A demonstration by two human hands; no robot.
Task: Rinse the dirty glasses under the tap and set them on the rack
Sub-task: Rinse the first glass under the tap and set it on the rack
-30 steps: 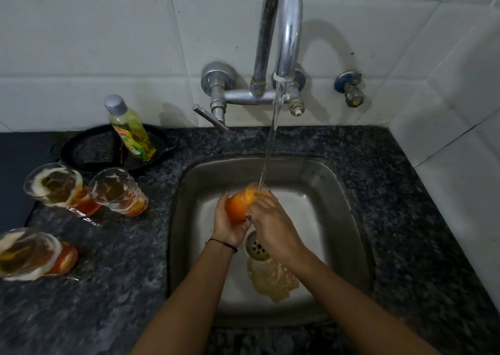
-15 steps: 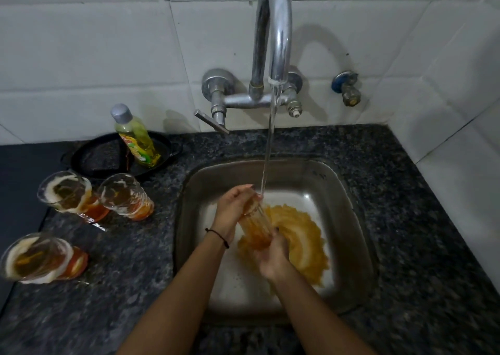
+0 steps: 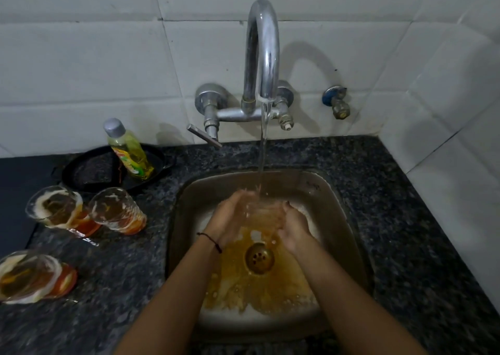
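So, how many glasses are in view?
4. Held glass, blurred, between left hand and right hand under the tap; second glass and third glass left of the sink; fourth glass at the left edge. None appears hidden.

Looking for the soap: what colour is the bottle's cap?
Grey cap, shown best in the head view.

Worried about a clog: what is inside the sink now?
Orange-brown liquid pools around the drain strainer. Left hand and right hand hold a glass above. Sink floor beneath them is covered.

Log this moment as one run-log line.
step: rinsing | left hand, right hand: holding glass under tap stream | sink: orange residue | counter: three dirty glasses waiting
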